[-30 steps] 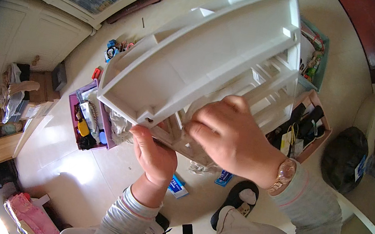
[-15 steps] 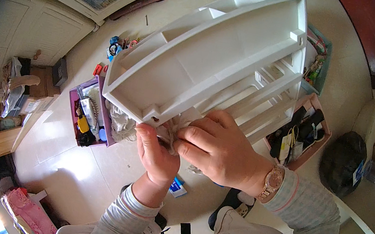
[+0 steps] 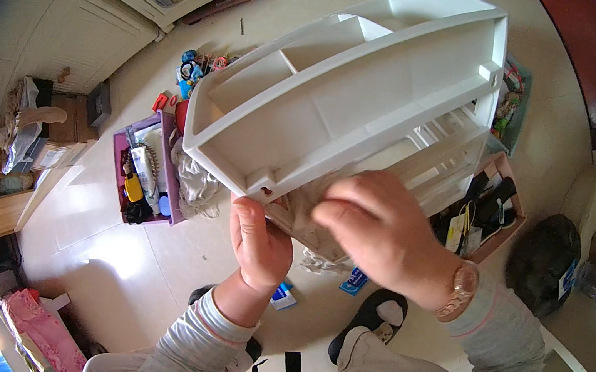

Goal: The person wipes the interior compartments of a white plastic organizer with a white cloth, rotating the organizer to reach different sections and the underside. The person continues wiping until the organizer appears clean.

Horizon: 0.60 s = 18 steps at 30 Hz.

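Observation:
A white plastic storage rack point(image 3: 341, 107) with several compartments is tilted up in front of me. My left hand point(image 3: 260, 250) grips its near lower corner, thumb up along the edge and the other fingers mostly hidden underneath. My right hand point(image 3: 391, 240), slightly blurred by motion, is curled beside the rack's lower opening. A crumpled greyish cloth point(image 3: 305, 201) shows at its fingertips, against the inner side of the rack, partly hidden by the hand.
On the tiled floor stand a purple bin point(image 3: 176, 194) of odds and ends, a pink bin point(image 3: 504, 238) with dark items and a green bin point(image 3: 516, 115). Light fabric point(image 3: 197, 185) lies beside the purple bin. A black bag point(image 3: 543, 264) sits at right; cabinets point(image 3: 62, 47) line the left.
My right hand has moved right, away from the left hand and along the rack's lower side. The rack has shifted a little right and down with my left hand.

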{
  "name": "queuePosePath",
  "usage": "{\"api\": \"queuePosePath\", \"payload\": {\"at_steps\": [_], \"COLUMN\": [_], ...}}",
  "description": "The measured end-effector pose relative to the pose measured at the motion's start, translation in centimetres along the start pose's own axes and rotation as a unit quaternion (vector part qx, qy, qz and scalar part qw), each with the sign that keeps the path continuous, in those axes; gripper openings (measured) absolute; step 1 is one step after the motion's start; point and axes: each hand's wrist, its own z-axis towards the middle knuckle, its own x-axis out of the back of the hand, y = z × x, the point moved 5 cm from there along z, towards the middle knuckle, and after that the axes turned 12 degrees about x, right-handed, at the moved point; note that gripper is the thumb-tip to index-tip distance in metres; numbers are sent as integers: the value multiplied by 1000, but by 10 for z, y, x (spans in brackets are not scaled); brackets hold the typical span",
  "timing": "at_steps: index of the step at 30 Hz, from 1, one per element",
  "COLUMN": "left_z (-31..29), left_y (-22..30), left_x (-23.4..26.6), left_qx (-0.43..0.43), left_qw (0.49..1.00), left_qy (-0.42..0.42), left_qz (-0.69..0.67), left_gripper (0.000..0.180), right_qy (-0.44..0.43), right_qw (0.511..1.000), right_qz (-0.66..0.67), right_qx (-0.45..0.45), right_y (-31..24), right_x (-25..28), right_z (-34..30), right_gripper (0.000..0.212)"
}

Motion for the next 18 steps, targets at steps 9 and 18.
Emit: {"api": "queuePosePath", "payload": {"at_steps": [9, 18], "left_z": [-1, 1], "left_y": [-6, -10], "left_x": [6, 9], "left_qx": [-2, -14], "left_qw": [998, 996], "left_qy": [68, 88], "left_qz": [-14, -25], "left_gripper": [77, 69], "right_qy": [-102, -50], "right_qw": [987, 918], "right_qz": [-114, -390], "right_qx": [38, -55], "right_y": [24, 55], "right_x": [15, 106], "right_z": [-38, -66], "right_gripper": [16, 19]}}
